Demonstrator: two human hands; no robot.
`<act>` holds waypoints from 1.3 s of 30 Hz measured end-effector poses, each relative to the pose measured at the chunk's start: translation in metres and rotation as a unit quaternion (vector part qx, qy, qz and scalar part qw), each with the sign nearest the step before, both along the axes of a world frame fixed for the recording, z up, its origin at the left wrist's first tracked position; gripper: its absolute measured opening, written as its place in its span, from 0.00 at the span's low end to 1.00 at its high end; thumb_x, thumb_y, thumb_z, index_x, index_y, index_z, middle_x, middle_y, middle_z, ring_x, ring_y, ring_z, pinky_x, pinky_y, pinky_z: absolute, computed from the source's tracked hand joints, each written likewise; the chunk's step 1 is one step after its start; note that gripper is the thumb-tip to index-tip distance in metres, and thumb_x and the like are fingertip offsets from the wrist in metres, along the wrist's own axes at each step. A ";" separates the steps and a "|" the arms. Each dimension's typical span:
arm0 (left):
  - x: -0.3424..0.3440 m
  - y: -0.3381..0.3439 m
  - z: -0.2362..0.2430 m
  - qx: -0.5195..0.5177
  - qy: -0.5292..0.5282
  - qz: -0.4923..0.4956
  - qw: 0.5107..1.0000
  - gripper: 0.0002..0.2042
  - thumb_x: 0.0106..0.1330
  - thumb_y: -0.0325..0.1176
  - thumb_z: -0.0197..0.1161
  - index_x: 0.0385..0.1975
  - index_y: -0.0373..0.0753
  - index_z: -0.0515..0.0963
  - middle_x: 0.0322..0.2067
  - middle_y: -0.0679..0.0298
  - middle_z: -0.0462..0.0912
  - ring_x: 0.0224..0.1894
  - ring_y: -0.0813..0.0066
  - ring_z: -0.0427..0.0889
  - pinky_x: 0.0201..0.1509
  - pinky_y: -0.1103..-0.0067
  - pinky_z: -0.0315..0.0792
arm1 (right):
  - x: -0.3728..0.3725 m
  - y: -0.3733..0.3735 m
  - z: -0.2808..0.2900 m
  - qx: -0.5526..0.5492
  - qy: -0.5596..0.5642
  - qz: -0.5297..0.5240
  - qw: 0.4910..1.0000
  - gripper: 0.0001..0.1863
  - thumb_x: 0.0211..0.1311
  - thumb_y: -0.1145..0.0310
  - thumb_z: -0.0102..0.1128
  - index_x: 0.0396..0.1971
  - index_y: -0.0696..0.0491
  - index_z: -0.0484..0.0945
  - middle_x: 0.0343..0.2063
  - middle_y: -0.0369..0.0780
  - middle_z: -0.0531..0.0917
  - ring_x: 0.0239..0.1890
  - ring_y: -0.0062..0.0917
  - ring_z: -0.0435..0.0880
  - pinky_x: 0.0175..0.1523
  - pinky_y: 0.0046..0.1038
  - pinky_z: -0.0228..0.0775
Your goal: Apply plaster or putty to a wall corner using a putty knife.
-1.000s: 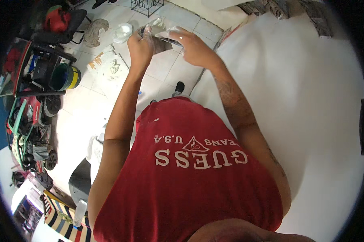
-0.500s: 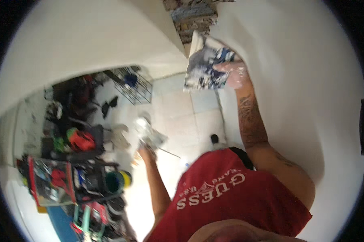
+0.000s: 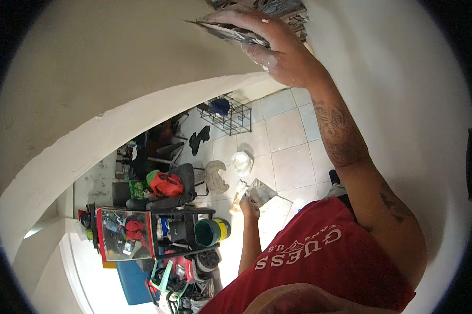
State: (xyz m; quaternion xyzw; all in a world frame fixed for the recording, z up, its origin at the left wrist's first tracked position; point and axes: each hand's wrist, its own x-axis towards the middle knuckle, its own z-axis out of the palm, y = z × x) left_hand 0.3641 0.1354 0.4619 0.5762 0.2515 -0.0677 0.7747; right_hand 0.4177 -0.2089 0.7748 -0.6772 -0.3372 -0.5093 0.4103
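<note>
My right hand (image 3: 285, 52) is raised high by the pale wall. It is closed around a thin, flat, stiff-looking sheet (image 3: 228, 34), seen nearly edge-on, with the thumb below and the fingers over the top. The sheet is dark with whitish smears, and white residue marks the hand too. Lower down, my left hand (image 3: 249, 208) grips a flat grey plate (image 3: 261, 192) with white material at its side. The plate's handle and most of the fingers are too small to make out. A round whitish container (image 3: 241, 163) stands on the floor beyond the left hand.
A curved wall edge (image 3: 141, 107) sweeps across the left, with a pale wall (image 3: 398, 120) on the right. Below are a black wire rack (image 3: 233, 118), a chair (image 3: 183, 180) with a red bag, a red-framed glass case (image 3: 125, 235), a green-and-yellow bucket (image 3: 211, 232) and a crumpled sack (image 3: 215, 177).
My right hand has moved up and left, turning the sheet from broad side to edge-on. The view has shifted, so the floor things appear farther right. Both hands keep their hold.
</note>
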 end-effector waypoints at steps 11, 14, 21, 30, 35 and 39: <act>-0.001 0.022 -0.017 -0.017 0.021 0.004 1.000 0.06 0.50 0.23 0.44 0.26 0.35 0.68 0.18 0.66 0.69 0.15 0.80 0.67 0.14 0.87 0.61 | -0.003 0.085 0.000 0.018 0.016 -0.139 0.990 0.28 0.36 0.85 0.47 0.45 0.52 0.63 0.41 0.43 0.67 0.47 0.35 0.63 0.51 0.33 0.54; -0.002 0.008 -0.010 -0.031 0.010 -0.018 0.999 0.05 0.50 0.23 0.45 0.24 0.37 0.68 0.17 0.67 0.68 0.13 0.81 0.65 0.12 0.88 0.59 | -0.015 0.089 -0.011 0.028 0.032 -0.160 0.986 0.30 0.35 0.85 0.47 0.46 0.50 0.62 0.42 0.42 0.66 0.46 0.35 0.63 0.50 0.34 0.55; 0.004 0.011 -0.012 -0.014 0.021 -0.003 1.000 0.04 0.50 0.24 0.46 0.22 0.39 0.69 0.14 0.70 0.66 0.09 0.86 0.60 0.07 0.89 0.49 | -0.038 0.079 -0.022 0.036 0.039 -0.034 0.998 0.29 0.36 0.87 0.42 0.44 0.49 0.64 0.39 0.42 0.70 0.47 0.32 0.65 0.52 0.34 0.52; -0.008 0.005 -0.003 -0.026 -0.006 -0.037 0.999 0.03 0.53 0.27 0.46 0.22 0.40 0.68 0.15 0.70 0.66 0.11 0.85 0.61 0.09 0.89 0.53 | 0.021 0.054 0.042 0.044 0.018 -0.071 0.996 0.29 0.35 0.87 0.40 0.46 0.56 0.60 0.44 0.46 0.64 0.50 0.35 0.61 0.54 0.29 0.51; -0.011 -0.007 0.003 -0.047 0.011 -0.003 0.999 0.05 0.56 0.27 0.44 0.25 0.37 0.67 0.20 0.66 0.69 0.19 0.77 0.70 0.20 0.83 0.65 | 0.012 0.062 0.034 0.043 0.027 -0.044 0.998 0.29 0.36 0.86 0.41 0.47 0.56 0.60 0.44 0.46 0.64 0.49 0.33 0.63 0.53 0.28 0.53; -0.012 -0.014 0.005 -0.063 0.039 0.040 0.996 0.05 0.55 0.26 0.43 0.27 0.37 0.68 0.21 0.65 0.70 0.19 0.78 0.69 0.17 0.85 0.63 | -0.002 0.065 0.018 0.027 0.010 -0.108 0.994 0.27 0.34 0.86 0.41 0.43 0.54 0.65 0.41 0.44 0.69 0.46 0.36 0.65 0.52 0.30 0.53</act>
